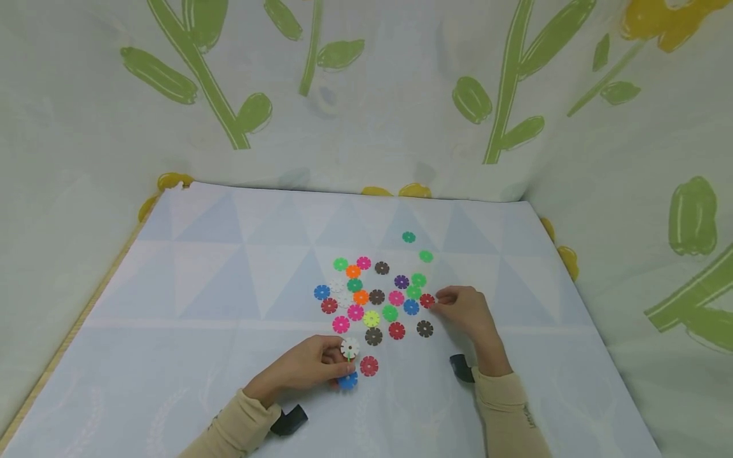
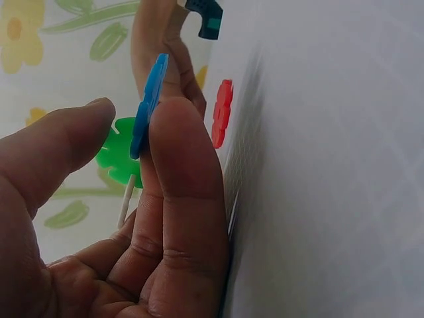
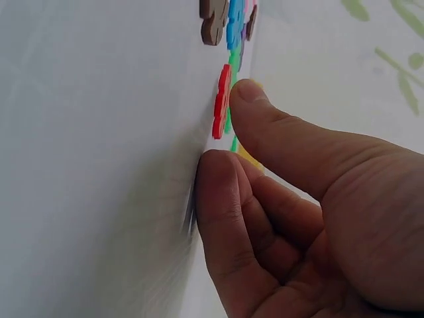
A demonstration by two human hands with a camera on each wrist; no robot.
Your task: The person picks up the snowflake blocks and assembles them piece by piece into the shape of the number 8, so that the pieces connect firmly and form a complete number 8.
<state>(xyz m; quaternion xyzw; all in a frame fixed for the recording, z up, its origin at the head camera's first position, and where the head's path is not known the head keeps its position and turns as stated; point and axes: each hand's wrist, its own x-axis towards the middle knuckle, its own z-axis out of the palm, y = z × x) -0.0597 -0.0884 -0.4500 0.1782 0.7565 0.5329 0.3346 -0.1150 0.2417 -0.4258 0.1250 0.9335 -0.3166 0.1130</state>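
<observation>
My left hand holds a small joined piece made of slotted plastic discs, near the front of the scattered ones. A white disc stands at its top, a green disc shows edge-on below, and a blue disc lies against the fingertips. My right hand is at the right edge of the scatter, thumb and fingers parted around a red disc. That disc still lies flat on the table in the right wrist view, by the thumb tip; whether they touch I cannot tell.
Many loose discs in several colours lie mid-table, among them a yellow disc and a brown disc. Another red disc lies just right of my left hand. The table meets a leaf-patterned curtain at the back.
</observation>
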